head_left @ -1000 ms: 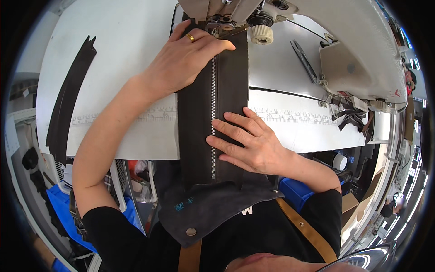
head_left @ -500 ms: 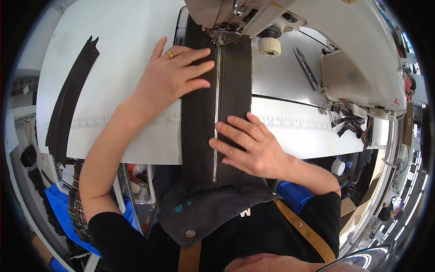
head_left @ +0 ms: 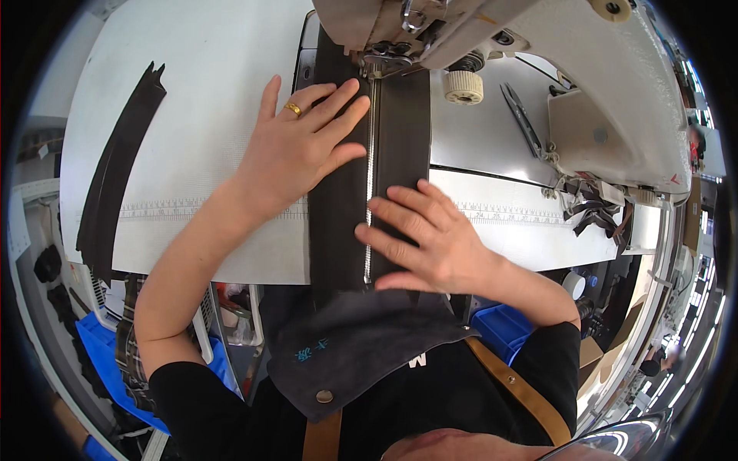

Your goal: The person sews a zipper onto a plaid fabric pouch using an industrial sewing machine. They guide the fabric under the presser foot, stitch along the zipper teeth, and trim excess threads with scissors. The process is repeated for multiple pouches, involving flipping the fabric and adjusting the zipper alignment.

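Note:
A long dark strip of fabric (head_left: pixel 330 246) with a silvery zipper (head_left: pixel 370 165) along its middle runs lengthwise under the presser foot (head_left: pixel 374 71) of a sewing machine (head_left: pixel 461 31). On its left half, close to the foot, my left hand (head_left: pixel 304 138) rests with fingers spread and a ring on one finger. My right hand (head_left: pixel 427 238) lies lower on the right half, fingers apart, their tips at the zipper's edge. The strip's near end reaches over the table edge towards my grey apron (head_left: pixel 361 346). Neither hand grips anything.
Another dark fabric strip (head_left: pixel 123 169) lies at the left of the white table (head_left: pixel 200 92). Thread snips (head_left: pixel 523 119) rest right of the needle, near dark scraps (head_left: pixel 596 211). A printed ruler crosses the table. Below stand a blue bin (head_left: pixel 500 330) and a white basket (head_left: pixel 204 319).
The fabric strip has moved away from me, further under the presser foot; its near end sits higher. My right hand has slid slightly forward. The left hand stays near the foot, fingers slightly shifted.

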{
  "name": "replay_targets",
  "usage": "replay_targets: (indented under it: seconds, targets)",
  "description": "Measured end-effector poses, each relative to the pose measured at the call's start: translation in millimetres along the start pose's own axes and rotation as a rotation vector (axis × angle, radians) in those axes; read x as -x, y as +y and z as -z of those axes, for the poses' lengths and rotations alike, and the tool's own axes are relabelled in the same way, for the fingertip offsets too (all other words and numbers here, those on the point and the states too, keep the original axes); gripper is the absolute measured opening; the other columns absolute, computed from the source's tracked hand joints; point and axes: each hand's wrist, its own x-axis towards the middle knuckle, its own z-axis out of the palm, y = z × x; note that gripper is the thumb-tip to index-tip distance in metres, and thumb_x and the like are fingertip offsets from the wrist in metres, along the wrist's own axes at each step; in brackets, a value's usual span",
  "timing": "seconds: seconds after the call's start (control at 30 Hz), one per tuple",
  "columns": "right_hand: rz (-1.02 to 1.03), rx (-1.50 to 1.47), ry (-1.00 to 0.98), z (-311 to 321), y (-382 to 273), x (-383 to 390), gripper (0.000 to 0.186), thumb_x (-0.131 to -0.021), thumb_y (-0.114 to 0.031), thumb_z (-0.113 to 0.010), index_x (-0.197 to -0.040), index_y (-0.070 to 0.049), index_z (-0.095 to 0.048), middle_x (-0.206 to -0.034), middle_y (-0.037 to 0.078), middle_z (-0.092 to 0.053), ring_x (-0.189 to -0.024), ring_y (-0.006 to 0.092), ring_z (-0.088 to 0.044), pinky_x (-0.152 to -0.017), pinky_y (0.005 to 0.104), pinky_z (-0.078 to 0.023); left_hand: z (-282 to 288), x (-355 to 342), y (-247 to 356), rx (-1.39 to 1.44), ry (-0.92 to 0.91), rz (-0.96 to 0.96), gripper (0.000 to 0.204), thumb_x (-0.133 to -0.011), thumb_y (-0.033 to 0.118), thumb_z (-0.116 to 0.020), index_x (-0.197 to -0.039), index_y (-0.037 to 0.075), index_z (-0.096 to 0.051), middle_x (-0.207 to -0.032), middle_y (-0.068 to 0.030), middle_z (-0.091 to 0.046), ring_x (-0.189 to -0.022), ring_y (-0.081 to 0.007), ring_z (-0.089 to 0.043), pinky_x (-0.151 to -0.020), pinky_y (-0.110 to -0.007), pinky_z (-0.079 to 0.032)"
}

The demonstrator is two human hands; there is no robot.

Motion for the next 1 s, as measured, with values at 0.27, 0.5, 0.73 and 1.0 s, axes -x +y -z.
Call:
replay_targets:
  seconds: [0.27,0.5,0.73,1.0]
  targets:
    - [0.030,-0.016,0.074,-6,-3,-2,0.050,-0.073,-0.034,-0.072,-0.117,-0.014,-0.061,-0.120,0.008,-0.055,-0.109,0.0266,-0.052,-0.090,0.0414,-0.045,-2,0,5,0.031,0.022,-0.008,0.048,-0.081,0.023,-0.066,-0.124,0.006,-0.054,-0.134,-0.0064,-0.048,-0.113,-0.0214,-0.050,-0.098,-0.050,-0.035]
    - [0.064,0.032,0.148,-14,13,-10,0.049,-0.069,-0.023,-0.073,-0.115,-0.012,-0.062,-0.117,0.010,-0.056,-0.104,0.0272,-0.054,-0.084,0.0392,-0.048,-5,-2,6,0.109,0.087,-0.034,0.048,-0.075,0.015,-0.070,-0.119,0.001,-0.056,-0.129,-0.0102,-0.051,-0.109,-0.0234,-0.051,-0.092,-0.039,-0.043]
    - [0.037,-0.027,0.137,0,17,-26,0.047,-0.063,-0.011,-0.069,-0.110,-0.009,-0.065,-0.113,0.010,-0.058,-0.100,0.0259,-0.055,-0.080,0.0369,-0.051,-7,-3,3,0.156,0.140,-0.077,0.049,-0.074,0.013,-0.071,-0.118,-0.003,-0.056,-0.123,-0.0108,-0.054,-0.104,-0.0258,-0.054,-0.088,-0.035,-0.046]
    - [0.030,0.024,0.181,-1,30,-33,0.045,-0.063,-0.007,-0.066,-0.108,-0.009,-0.067,-0.111,0.008,-0.059,-0.098,0.0252,-0.056,-0.077,0.0344,-0.052,-4,-7,7,0.100,0.158,-0.077,0.044,-0.072,0.016,-0.072,-0.109,-0.003,-0.058,-0.118,-0.0128,-0.055,-0.098,-0.0229,-0.057,-0.085,-0.032,-0.049]
